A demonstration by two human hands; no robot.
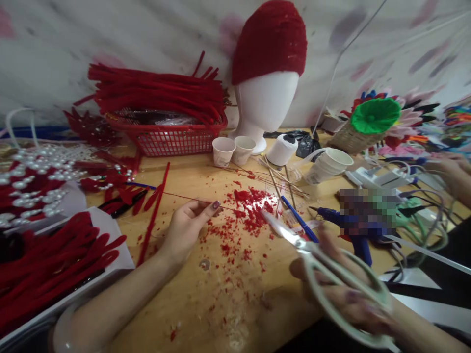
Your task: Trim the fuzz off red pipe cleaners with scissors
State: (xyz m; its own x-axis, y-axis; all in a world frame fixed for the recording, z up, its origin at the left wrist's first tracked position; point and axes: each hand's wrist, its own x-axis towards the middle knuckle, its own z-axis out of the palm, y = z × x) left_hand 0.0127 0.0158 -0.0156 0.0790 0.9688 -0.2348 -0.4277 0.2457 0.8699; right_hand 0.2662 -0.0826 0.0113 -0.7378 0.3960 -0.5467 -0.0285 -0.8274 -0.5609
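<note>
My left hand (pixel 187 225) pinches a thin dark red wire (pixel 180 196) between thumb and fingers, over the left middle of the wooden table (pixel 147 323). My right hand (pixel 342 284), slightly blurred, holds scissors (pixel 301 245) with pale green handles. Their blades point up and to the left and look closed. Beyond the scissor tip lies a heap of red fluffy clippings (pixel 250 206), with bits scattered towards the front. A long red fuzzy strip (pixel 155 215) lies left of my left hand. A blue pen (pixel 300 219) lies behind the scissors.
Behind stand a red basket (pixel 176 139) of fuzzy red stems, paper cups (pixel 223 151), a thread cone (pixel 282 149) and a red-capped foam head (pixel 267 103). A box of red pieces (pixel 110 230) is left. A blue glue gun (pixel 362 240) and cables lie right, near another person's hand (pixel 451 171).
</note>
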